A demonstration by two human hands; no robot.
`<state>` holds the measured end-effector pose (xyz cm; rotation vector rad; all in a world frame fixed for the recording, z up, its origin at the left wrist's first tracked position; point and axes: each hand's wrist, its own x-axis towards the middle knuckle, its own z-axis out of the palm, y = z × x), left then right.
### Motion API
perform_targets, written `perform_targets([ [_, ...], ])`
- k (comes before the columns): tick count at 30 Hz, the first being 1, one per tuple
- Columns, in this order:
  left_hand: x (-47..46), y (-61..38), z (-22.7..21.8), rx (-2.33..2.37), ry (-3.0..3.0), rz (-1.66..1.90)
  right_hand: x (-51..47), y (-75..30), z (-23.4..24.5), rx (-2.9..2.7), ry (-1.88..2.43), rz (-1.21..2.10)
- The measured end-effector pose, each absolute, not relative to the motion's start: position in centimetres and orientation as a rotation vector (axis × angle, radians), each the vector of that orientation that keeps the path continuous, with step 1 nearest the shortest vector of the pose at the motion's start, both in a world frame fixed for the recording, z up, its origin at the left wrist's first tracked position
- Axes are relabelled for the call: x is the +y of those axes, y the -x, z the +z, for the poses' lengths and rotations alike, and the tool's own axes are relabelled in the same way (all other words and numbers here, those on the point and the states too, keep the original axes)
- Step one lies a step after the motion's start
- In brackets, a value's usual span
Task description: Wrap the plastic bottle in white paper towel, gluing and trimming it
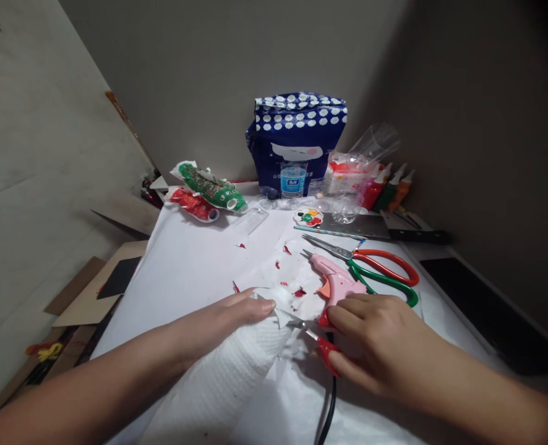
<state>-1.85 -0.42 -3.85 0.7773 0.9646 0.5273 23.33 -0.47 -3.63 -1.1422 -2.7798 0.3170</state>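
My left hand (244, 311) grips the upper end of a long rounded form covered in white ribbed tissue-like wrap (237, 371), thumb on top. Small scissors with red handles (328, 356) are in my right hand (376, 337), fingers and thumb in the loops. Their blades are parted a little at the wrap's end, close to my left thumb. Just beyond my right hand lies a pink hot glue gun (341, 279). Large scissors with one red and one green handle (388, 254) lie behind it. Red scraps (300, 292) are scattered past the wrap.
At the back left lie a green fish figure (213, 187) and a red one (193, 205). A blue bag (299, 139) stands against the wall. A paint palette (308, 217), a cleaver (371, 227) and paint bottles (388, 188) sit back right. A black cord (332, 402) runs toward me.
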Motion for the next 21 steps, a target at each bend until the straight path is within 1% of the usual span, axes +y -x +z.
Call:
perform_targets([
  [6, -0.7, 1.4, -3.2, 0.825, -0.741, 0.567, -0.4, -23.3, -3.8, -2.748, 1.163, 0.363],
  [12, -0.4, 1.6, -3.2, 0.667, -0.870, 0.564, -0.8, -23.4, -2.7, -2.751, 1.154, 0.692],
  [15, -0.3, 1.6, -3.2, 0.645, -0.876, 0.554, -0.8, -23.4, -2.6, -2.736, 1.155, 0.783],
  [17, -0.3, 1.6, -3.3, 0.640, -0.887, 0.540, -0.7, -23.3, -2.7, -2.740, 1.164, 0.758],
  [21, -0.2, 1.7, -3.4, 0.700, -0.986, 0.520, -0.7, -23.1, -3.3, -2.752, 1.191, 0.533],
])
